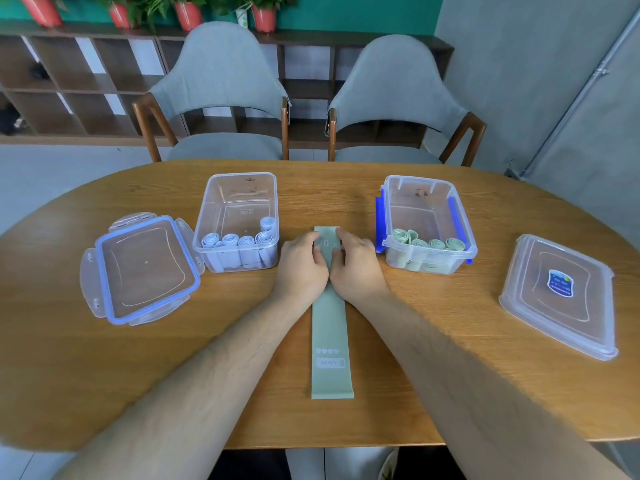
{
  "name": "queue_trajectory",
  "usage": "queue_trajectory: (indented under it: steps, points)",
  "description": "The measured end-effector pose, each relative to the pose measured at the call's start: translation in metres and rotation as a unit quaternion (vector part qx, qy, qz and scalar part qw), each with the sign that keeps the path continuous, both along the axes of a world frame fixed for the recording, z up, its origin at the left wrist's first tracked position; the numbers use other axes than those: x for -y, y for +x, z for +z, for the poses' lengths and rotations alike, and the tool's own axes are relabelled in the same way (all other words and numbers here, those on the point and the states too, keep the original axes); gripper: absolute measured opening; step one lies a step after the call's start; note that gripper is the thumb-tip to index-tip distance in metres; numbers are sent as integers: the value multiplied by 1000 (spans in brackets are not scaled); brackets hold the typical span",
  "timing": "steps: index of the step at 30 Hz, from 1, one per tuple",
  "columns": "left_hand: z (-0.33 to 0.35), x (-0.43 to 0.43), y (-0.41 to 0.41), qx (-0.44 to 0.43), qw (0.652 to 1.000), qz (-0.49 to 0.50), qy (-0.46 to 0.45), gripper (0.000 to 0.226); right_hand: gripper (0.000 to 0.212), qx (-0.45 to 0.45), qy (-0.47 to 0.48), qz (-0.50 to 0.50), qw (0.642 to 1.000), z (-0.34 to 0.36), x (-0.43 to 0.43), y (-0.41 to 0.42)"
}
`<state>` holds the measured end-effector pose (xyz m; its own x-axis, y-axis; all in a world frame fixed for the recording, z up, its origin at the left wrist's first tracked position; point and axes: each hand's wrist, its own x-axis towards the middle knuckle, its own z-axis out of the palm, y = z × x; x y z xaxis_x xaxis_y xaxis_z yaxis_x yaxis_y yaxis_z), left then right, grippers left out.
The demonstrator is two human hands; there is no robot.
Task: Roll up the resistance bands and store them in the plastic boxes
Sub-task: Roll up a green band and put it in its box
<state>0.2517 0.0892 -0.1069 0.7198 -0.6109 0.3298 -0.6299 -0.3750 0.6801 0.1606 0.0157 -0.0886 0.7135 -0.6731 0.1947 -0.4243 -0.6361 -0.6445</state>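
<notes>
Left box [235, 199] (10 o'clock) and right box [424, 206] hold rolls; one flat band [330, 327] remains, left hand [301, 263] and right hand [358, 266] in a pinching grip on its far end.

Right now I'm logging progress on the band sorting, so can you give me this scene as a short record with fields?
band in work: green band, flat on the table, not yet rolled
left hand: holds the band near its far end
right hand: holds the same end
left box: open, pale blue rolls inside
right box: open, green rolls inside
left lid: off, lying left of the left box
right lid: off, lying right of the right box
</notes>
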Motion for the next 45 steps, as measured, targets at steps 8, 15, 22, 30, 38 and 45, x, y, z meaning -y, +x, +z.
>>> queue_trajectory:
  steps: [8, 15, 22, 30, 38, 45]
  points:
    - [-7, 0, 4, 3, 999, 3, -37, 31, 46, 22, 5, 5, 1000, -8, 2, 2]
    - [-8, 1, 4, 53, 998, 1, 26, 38, 47, 26, -35, 40, 998, -8, -2, 1]
    - [-4, 3, 8, 57, 982, -65, 166, 46, 48, -88, -57, 84, 991, -8, 4, 5]
    - [-3, -18, -10, 65, 995, 14, 72, 36, 44, -41, -37, 55, 997, -7, -7, -4]
    - [-3, -31, -17, 79, 993, -18, 84, 35, 38, -37, -74, 42, 996, -9, -17, -20]
    - [9, -44, -30, 47, 996, -54, 56, 24, 29, -5, -81, 32, 996, -15, -27, -31]
